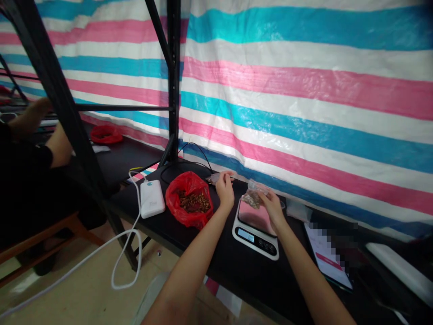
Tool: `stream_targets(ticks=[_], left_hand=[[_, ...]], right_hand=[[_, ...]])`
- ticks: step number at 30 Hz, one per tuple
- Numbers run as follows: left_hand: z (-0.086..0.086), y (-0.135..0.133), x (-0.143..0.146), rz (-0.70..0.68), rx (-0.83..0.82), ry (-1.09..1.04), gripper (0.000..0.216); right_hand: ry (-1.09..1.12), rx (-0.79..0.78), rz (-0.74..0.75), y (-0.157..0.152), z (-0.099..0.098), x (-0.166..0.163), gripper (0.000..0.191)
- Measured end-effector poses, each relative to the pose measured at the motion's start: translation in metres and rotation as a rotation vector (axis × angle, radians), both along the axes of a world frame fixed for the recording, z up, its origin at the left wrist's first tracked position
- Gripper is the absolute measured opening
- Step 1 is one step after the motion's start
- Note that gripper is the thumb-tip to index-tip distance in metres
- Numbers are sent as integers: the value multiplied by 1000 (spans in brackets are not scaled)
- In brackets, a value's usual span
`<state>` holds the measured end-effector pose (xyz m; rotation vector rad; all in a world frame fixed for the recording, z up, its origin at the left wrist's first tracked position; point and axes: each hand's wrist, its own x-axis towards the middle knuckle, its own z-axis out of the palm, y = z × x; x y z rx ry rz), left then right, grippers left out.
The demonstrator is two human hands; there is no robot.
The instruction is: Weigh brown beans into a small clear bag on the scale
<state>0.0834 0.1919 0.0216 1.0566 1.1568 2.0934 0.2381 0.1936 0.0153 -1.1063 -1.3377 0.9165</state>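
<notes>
My right hand (pixel 271 206) is closed on a small clear plastic bag (pixel 252 197) with pale, grain-like pieces in its lower part. It holds this bag over the back of a white kitchen scale (pixel 256 253), whose lit display seems to read zero. Farther left, the fingers of my left hand (pixel 225 189) are pinched at the edge of another clear plastic bag (pixel 214 178), which has some dark contents and is partly hidden. Beside my left forearm sits an open red plastic bag (pixel 172 198) holding many small brown pieces (pixel 194 201).
A white power bank (pixel 152 198) with a white cable lies at the left of the black table (pixel 219 253). To the right are a clear bag (pixel 298 210) and a phone (pixel 326 253). A black metal post (pixel 174 76) rises behind. Another person's arm (pixel 61 146) shows far left.
</notes>
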Motion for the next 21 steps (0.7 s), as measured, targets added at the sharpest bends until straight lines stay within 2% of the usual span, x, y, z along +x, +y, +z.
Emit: stream_targets(ticks=[3, 5, 8, 10, 11, 13, 15, 17, 20, 21], left_hand=[[6, -5, -13, 330, 72, -1, 22], [9, -5, -20, 461, 116, -2, 19], [8, 0, -28, 496, 67, -29, 15], [8, -1, -30, 447, -25, -91, 14], [9, -6, -30, 376, -56, -130, 14], [18, -30, -27, 120, -69, -200, 14], [31, -75, -22, -247, -4, -175, 18], [44, -135, -20, -689, -26, -153, 30], [60, -223, -22, -1497, -30, -76, 68], [64, -246, -22, -1590, -48, -57, 76]], right_hand=[[-180, -16, -9, 24, 24, -37, 54], [-383, 55, -182, 36, 37, -62, 57], [-757, 220, -521, 39, 44, -75, 57], [-956, 316, -654, 33, 41, -58, 50], [-1033, 345, -689, 29, 38, -42, 46], [-1147, 323, -741, 21, 29, 0, 45], [-1252, 183, -744, 14, 20, 48, 43], [-1364, -2, -679, 8, 12, 89, 41], [-1496, -246, -472, 1, 5, 129, 40], [-1517, -284, -405, -1, 4, 136, 39]])
